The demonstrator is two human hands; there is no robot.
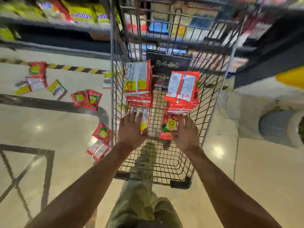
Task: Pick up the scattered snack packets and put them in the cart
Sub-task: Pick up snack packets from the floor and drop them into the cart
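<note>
The wire cart stands in front of me, holding two stacks of red and white snack packets, one on the left and one on the right. My left hand hovers with fingers spread over a white-backed packet in the cart. My right hand lies flat-fingered against a red packet below the right stack. Several packets lie scattered on the floor to the left: a red pair, more by the cart's side, and others farther off.
Stocked shelves run along the back behind the cart. Yellow-black hazard tape crosses the floor on the left. A grey ribbed object and a yellow one sit at the right. My olive trouser leg is below the cart.
</note>
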